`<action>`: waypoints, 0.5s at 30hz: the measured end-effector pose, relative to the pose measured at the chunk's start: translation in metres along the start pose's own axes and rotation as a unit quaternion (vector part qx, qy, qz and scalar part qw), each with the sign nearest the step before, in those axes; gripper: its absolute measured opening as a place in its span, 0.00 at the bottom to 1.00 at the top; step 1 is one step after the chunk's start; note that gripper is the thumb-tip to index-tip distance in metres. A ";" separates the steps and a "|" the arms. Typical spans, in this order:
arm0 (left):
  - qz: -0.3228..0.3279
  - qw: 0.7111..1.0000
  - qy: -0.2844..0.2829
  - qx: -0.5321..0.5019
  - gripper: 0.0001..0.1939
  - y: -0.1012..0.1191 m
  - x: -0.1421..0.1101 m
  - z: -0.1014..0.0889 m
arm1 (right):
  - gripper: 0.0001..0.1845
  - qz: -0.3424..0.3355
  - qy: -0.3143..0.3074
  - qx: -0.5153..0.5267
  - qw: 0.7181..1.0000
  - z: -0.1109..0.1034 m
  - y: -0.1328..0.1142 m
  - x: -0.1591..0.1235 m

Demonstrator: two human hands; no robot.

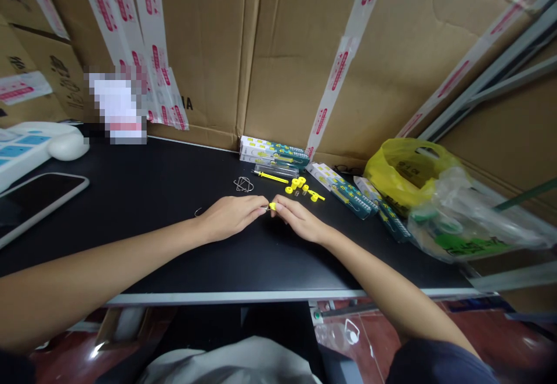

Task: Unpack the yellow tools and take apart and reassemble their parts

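Observation:
Both my hands meet on the black table (152,198). My left hand (230,216) is closed in a pinch at a small metal piece, too small to name. My right hand (298,218) pinches a small yellow cap (272,206) against it. Just beyond lie several loose yellow parts (300,185), a yellow-handled tester pen (270,176) and a bent wire clip (243,184). Boxed tester pens (272,152) lie behind them, with more packs (348,189) to the right.
A yellow plastic bag (404,172) and a clear bag (470,221) sit at the right. A phone (39,198) and a white power strip (30,146) lie at the left. Cardboard walls (282,53) enclose the table's back and sides.

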State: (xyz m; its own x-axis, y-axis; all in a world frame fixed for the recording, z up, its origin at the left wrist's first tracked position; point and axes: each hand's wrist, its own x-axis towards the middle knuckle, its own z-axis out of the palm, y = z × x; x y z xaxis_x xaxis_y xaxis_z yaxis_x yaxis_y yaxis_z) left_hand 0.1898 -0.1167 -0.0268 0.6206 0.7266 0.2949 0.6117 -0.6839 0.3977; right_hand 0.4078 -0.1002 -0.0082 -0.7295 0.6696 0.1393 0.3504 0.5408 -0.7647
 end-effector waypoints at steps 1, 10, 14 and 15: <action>0.001 1.000 0.004 0.005 0.15 0.000 0.000 0.001 | 0.18 0.003 -0.003 0.003 1.000 0.000 0.000 0.000; 0.009 0.999 0.024 -0.020 0.15 -0.002 0.001 -0.001 | 0.21 -0.021 0.029 0.016 0.999 0.001 0.006 0.001; 0.018 0.999 0.035 -0.022 0.14 -0.001 0.001 -0.001 | 0.19 -0.014 0.027 0.028 0.999 -0.001 0.007 0.002; 0.020 0.999 0.039 -0.023 0.14 -0.002 0.001 -0.001 | 0.18 -0.013 0.028 0.032 0.999 -0.001 0.007 0.002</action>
State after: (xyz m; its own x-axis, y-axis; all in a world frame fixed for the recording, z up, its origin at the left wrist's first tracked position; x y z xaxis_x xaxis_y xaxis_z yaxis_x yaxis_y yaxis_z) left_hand 0.1890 -0.1150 -0.0265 0.6029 0.7023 0.3785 0.5627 -0.7107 0.4223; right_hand 0.4097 -0.0949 -0.0124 -0.7039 0.6835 0.1934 0.2921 0.5267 -0.7983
